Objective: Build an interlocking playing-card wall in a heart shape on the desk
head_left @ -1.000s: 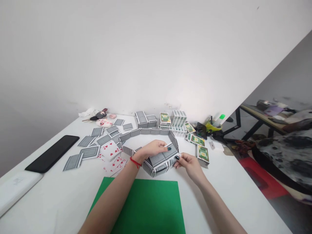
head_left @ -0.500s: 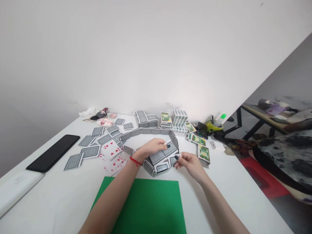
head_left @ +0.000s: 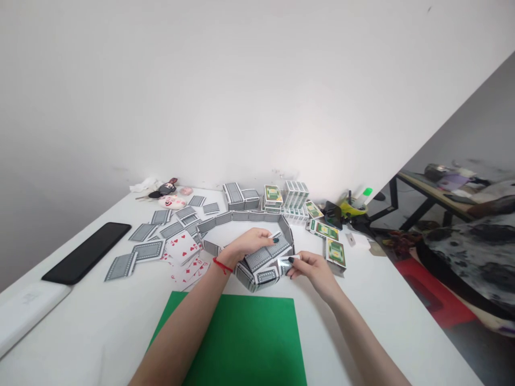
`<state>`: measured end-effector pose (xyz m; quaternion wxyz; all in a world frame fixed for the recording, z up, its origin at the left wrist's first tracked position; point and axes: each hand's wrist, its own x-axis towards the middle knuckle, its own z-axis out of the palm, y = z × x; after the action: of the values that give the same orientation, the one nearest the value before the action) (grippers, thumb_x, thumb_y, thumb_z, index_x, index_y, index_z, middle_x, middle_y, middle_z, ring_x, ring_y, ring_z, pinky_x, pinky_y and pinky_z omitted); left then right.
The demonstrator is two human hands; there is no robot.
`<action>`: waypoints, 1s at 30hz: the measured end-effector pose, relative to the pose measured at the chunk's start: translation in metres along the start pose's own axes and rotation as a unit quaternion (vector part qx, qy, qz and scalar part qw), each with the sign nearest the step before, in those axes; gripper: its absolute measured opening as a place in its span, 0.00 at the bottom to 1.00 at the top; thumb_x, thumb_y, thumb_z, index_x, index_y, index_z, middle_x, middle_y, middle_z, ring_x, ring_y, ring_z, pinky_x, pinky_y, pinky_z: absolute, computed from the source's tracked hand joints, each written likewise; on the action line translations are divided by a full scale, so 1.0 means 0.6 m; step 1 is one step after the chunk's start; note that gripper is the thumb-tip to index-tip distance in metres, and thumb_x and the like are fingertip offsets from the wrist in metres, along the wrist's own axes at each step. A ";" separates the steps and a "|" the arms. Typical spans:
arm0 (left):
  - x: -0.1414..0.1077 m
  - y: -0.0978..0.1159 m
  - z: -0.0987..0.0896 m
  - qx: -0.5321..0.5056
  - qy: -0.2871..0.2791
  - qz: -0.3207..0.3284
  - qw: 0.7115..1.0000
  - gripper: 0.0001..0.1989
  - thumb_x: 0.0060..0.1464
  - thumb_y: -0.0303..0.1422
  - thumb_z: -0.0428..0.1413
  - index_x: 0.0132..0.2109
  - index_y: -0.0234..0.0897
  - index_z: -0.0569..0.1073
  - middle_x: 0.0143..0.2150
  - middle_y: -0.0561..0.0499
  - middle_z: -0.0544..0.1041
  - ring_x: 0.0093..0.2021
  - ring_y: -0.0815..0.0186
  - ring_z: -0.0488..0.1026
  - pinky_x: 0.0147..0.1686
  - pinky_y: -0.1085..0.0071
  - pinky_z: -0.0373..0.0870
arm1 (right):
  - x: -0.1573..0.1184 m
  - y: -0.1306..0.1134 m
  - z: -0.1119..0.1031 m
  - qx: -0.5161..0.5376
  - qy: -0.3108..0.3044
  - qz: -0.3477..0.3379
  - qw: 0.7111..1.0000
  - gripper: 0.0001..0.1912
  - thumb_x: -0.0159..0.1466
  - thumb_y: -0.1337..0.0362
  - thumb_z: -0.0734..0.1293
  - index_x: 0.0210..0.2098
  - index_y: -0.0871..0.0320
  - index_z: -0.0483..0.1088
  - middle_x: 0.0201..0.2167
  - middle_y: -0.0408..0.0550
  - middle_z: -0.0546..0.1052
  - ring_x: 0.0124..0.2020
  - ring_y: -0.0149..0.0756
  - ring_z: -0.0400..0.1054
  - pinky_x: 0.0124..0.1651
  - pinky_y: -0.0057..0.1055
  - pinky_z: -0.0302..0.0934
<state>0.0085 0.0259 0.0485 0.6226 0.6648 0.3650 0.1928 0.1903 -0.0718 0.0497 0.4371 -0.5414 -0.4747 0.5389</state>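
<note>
A ring of joined, folded playing cards [head_left: 249, 216] with grey patterned backs stands on the white table. My left hand [head_left: 253, 242], with a red cord on its wrist, is closed on a grey-backed card piece [head_left: 267, 258] lying across the ring's near right side, thumb on top. Between thumb and fingers, my right hand [head_left: 314, 271] pinches the end of a grey-backed playing card [head_left: 285, 265] at the ring's right corner. Another card [head_left: 266, 276] forms a flap at the near end. My left hand and the piece hide part of the ring's inside.
Loose playing cards [head_left: 148, 251] are spread to the left, some face up. Behind stand folded-card blocks [head_left: 235, 196] and green card boxes [head_left: 335, 252]. A green sheet [head_left: 241, 343] lies in front. A black phone [head_left: 88, 252] and a white box [head_left: 32, 313] lie far left.
Both hands keep almost the same places and grips. The card in my right hand has tilted slightly and now catches the light. The view has shifted a little.
</note>
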 end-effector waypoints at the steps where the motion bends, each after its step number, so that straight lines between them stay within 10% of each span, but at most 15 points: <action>1: 0.000 -0.001 0.000 0.001 0.001 0.002 1.000 0.13 0.44 0.41 0.54 0.27 0.34 0.65 0.20 0.58 0.61 0.18 0.75 0.53 0.18 0.75 0.44 | 0.000 0.000 0.000 0.001 0.001 0.001 1.000 0.18 0.48 0.50 0.70 0.21 0.60 0.68 0.19 0.47 0.76 0.20 0.31 0.68 0.29 0.30 0.64; 30: 0.003 -0.006 -0.003 0.025 -0.011 0.022 0.999 0.13 0.45 0.41 0.54 0.26 0.35 0.64 0.20 0.58 0.58 0.19 0.74 0.52 0.19 0.75 0.45 | 0.007 0.005 -0.001 -0.008 -0.003 0.009 1.000 0.19 0.48 0.49 0.69 0.21 0.60 0.67 0.17 0.46 0.75 0.19 0.30 0.67 0.26 0.28 0.63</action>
<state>0.0075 0.0282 0.0448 0.6056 0.6898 0.3485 0.1897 0.1909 -0.0684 0.0458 0.4266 -0.5474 -0.4752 0.5408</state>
